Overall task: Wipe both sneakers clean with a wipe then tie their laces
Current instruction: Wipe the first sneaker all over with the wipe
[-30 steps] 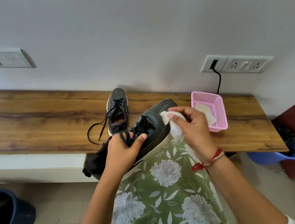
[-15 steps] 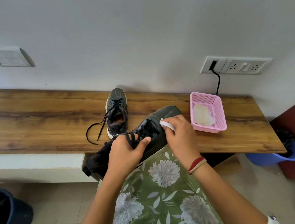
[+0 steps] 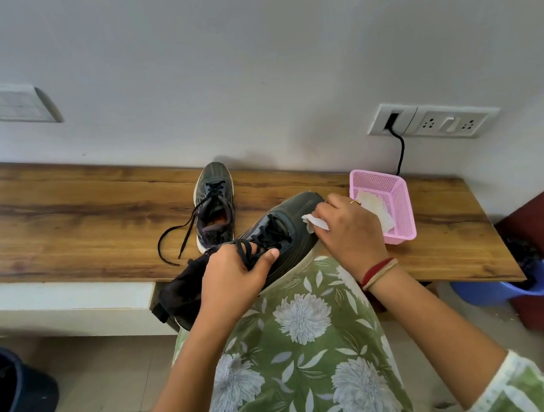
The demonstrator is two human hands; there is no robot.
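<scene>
My left hand [image 3: 234, 274] grips a dark sneaker [image 3: 292, 229] around its laced middle and holds it tilted above the table's front edge, toe pointing up and right. My right hand [image 3: 348, 231] holds a white wipe [image 3: 315, 223] pressed against the sneaker's toe side. The second dark sneaker [image 3: 214, 205] stands on the wooden table [image 3: 63, 229] behind, its black laces loose and trailing to the left. A dark cloth [image 3: 180, 290] hangs below the held sneaker's heel.
A pink mesh basket [image 3: 396, 205] with white wipes inside sits on the table right of my right hand. A black cable runs from the wall socket [image 3: 430, 120] down behind it. A dark bin [image 3: 11, 398] stands on the floor left, a blue tub [image 3: 510, 283] at right.
My right hand with the wipe dropped onto the sneaker, then slid up toward its toe. The sneaker's toe shifted slightly right. My left hand kept its grip.
</scene>
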